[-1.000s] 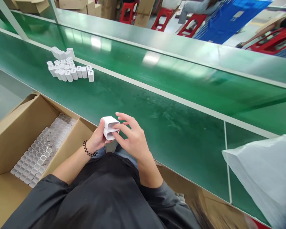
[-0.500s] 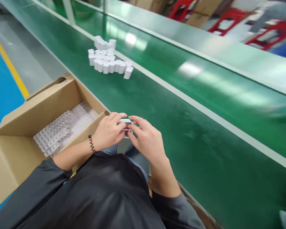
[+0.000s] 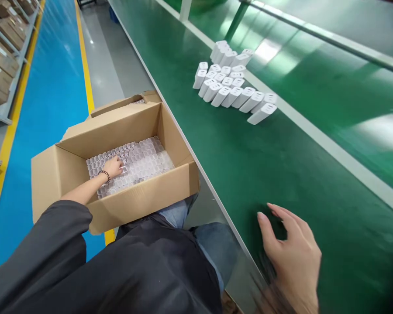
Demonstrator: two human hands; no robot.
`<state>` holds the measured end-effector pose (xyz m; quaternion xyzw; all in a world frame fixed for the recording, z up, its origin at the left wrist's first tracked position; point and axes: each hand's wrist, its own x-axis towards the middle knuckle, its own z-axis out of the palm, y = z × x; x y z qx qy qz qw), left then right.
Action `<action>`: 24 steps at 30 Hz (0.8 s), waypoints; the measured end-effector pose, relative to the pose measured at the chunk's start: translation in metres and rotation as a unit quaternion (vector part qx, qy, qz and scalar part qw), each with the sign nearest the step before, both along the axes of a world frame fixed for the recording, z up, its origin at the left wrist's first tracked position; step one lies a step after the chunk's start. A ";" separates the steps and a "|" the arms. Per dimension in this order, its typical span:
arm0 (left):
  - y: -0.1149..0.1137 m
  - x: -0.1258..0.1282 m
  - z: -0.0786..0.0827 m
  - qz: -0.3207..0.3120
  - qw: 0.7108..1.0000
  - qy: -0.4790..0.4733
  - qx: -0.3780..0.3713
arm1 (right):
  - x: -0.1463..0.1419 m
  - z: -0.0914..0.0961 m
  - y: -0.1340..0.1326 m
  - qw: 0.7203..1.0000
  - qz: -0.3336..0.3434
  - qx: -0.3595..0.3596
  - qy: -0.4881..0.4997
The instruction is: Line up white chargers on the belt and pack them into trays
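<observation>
The person's left hand (image 3: 114,166) is down inside a brown cardboard box (image 3: 140,200), with its fingers bent over the small, see-through plastic shells (image 3: 146,163) packed there. The fingers touch the shells, but one cannot tell if they have pinched one. The right hand (image 3: 293,244) has nothing in it. Its thumb and fingers are spread apart in a curve, over the green belt (image 3: 242,174), and one cannot tell if it touches the belt. A black curly band (image 3: 105,175) goes around the left wrist. The shells sit in close rows on the bottom of the box, and some of them show open tops. The box is beside the near edge of the belt, and its flap on the far left leans outward. Farther up the belt, well apart from both hands, is a bunch of white charger cases (image 3: 227,81). Most stand close together on their ends, with little slots on top, and the nearest one looks tilted in this view. A pale strip (image 3: 347,161) runs along the belt behind them. Past the box, on the left, are a blue floor (image 3: 55,74), a yellow line (image 3: 83,56) and a shelf with brown cartons (image 3: 3,61).
</observation>
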<state>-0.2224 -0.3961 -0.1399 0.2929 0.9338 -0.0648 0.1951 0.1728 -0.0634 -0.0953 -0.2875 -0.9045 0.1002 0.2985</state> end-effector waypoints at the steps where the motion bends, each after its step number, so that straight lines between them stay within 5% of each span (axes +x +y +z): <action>1: -0.013 -0.001 -0.015 0.007 1.000 -0.014 -0.026 | 0.000 -0.003 0.000 1.000 0.000 0.000 -0.007; 5: -0.043 0.004 -0.060 0.020 0.993 -0.067 -0.098 | -0.014 -0.006 -0.004 0.998 0.041 0.029 -0.032; 9: -0.043 -0.003 -0.083 0.011 0.991 -0.081 -0.110 | -0.028 -0.007 -0.005 0.996 0.048 0.053 -0.044; 18: 0.037 -0.034 -0.112 0.006 0.999 -0.021 -0.039 | -0.027 -0.011 -0.004 0.997 0.016 0.051 -0.047; 24: 0.084 -0.060 -0.116 0.054 0.997 0.054 -0.004 | -0.029 -0.004 -0.007 0.998 0.018 0.038 -0.052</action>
